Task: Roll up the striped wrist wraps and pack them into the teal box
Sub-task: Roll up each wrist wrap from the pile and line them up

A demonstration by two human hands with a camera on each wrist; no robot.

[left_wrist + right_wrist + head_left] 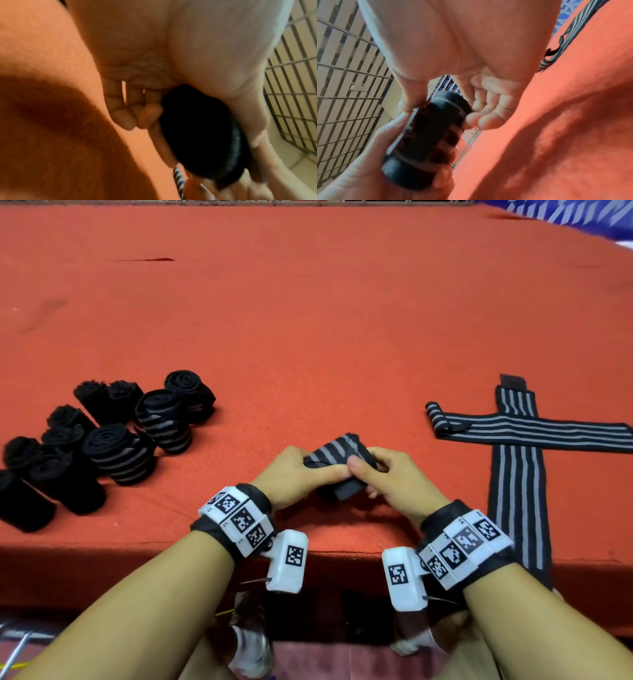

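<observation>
A black wrist wrap with grey stripes (337, 458), rolled into a bundle, is held just above the red table (308, 320) near its front edge. My left hand (301, 474) grips its left end and my right hand (383, 474) pinches its right end, thumb on top. The roll's dark end (202, 135) fills the left wrist view, and its striped side (428, 135) shows in the right wrist view. Two unrolled striped wraps (517, 440) lie crossed at the right. No teal box is in view.
Several rolled wraps (102, 446) stand and lie in a cluster at the left of the table. One flat wrap hangs over the table's front edge (534, 573) at the right. A blue patterned cloth (582, 217) lies at the far right corner.
</observation>
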